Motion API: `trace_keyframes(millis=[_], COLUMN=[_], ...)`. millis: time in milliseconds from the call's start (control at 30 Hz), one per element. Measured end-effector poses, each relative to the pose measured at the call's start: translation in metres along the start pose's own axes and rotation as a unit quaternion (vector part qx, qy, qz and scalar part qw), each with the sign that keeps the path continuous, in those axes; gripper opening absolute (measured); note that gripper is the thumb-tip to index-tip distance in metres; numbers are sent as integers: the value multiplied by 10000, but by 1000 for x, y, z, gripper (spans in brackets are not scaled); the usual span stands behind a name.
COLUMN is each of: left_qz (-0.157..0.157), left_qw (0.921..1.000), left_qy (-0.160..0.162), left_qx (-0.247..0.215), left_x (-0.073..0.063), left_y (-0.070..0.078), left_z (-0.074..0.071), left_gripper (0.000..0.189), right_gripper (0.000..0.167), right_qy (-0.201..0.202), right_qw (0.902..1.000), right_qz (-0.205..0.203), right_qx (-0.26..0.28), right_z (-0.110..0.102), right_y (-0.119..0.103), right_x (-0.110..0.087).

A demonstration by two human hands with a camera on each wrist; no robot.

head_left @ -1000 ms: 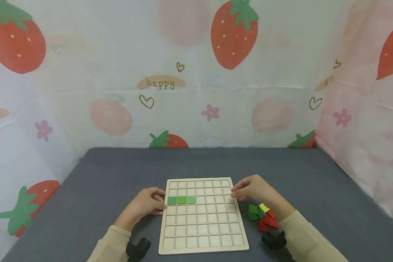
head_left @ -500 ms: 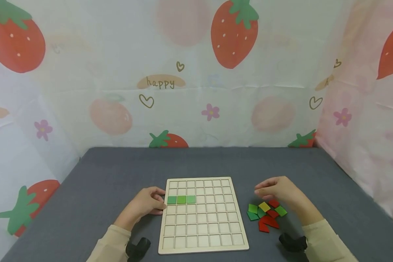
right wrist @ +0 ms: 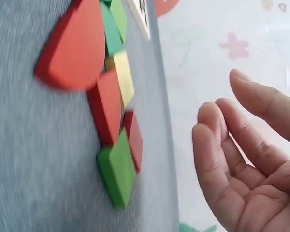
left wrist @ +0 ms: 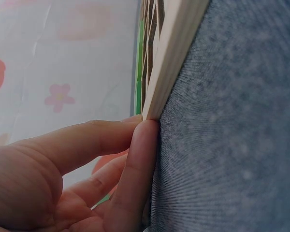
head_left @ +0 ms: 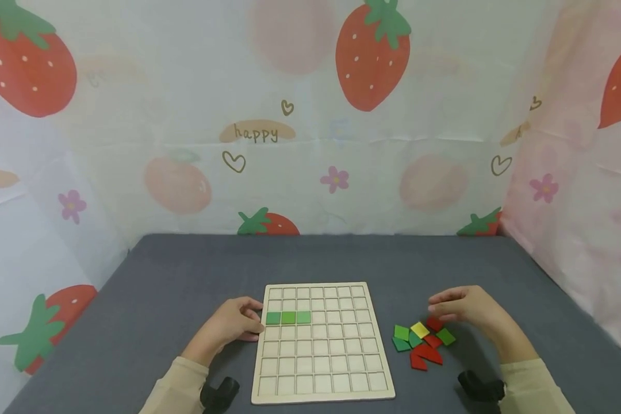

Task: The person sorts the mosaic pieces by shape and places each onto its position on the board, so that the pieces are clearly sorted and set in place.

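A pale wooden grid board (head_left: 321, 397) lies on the table, with several green square tiles (head_left: 288, 317) side by side in one row at its left. My left hand (head_left: 233, 322) holds the board's left edge; in the left wrist view, thumb and finger (left wrist: 142, 145) meet at that edge. To the right of the board, my right hand (head_left: 466, 305) is raised over the table with nothing in its relaxed fingers. Below it lies a loose group of pieces: a yellow tile (head_left: 420, 329), a bright green tile (right wrist: 117, 169) and several red pieces (right wrist: 77, 48).
Grey cloth (head_left: 186, 264) covers the table. White fabric with strawberry prints (head_left: 372, 57) stands behind it and at both sides. A black camera mount (head_left: 219, 394) is on the left wrist, another black mount (head_left: 480, 386) on the right.
My right hand has left the board's right edge and moved right, above and past the loose pieces, uncovering more of them. The left hand stays at the board's left edge.
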State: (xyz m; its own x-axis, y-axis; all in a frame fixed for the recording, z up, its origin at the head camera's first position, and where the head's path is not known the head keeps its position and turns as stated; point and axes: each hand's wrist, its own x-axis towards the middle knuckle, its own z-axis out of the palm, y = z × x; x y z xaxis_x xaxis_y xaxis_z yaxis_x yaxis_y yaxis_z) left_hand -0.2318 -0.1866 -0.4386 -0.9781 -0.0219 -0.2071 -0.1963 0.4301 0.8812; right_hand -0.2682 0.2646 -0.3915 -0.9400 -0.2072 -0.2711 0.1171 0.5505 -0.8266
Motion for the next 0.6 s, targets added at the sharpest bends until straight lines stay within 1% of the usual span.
trace_keyframes(millis=[133,333,600], left_qz=[-28,-51,8], left_qw=[10000,10000,10000], left_qy=[10,-44,6], left_qx=[6,-25,-50], left_x=[1,0,-1], left_y=[-1,0,1], left_z=[1,1,0], left_gripper=[47,48,47], right_gripper=[46,47,42], right_qy=[15,-99,-264], right_qw=[9998,9991,9986], right_qz=[168,327,413], right_qx=[51,270,193], right_z=[-6,-9,-9], right_y=[8,18,22], right_x=[2,5,9])
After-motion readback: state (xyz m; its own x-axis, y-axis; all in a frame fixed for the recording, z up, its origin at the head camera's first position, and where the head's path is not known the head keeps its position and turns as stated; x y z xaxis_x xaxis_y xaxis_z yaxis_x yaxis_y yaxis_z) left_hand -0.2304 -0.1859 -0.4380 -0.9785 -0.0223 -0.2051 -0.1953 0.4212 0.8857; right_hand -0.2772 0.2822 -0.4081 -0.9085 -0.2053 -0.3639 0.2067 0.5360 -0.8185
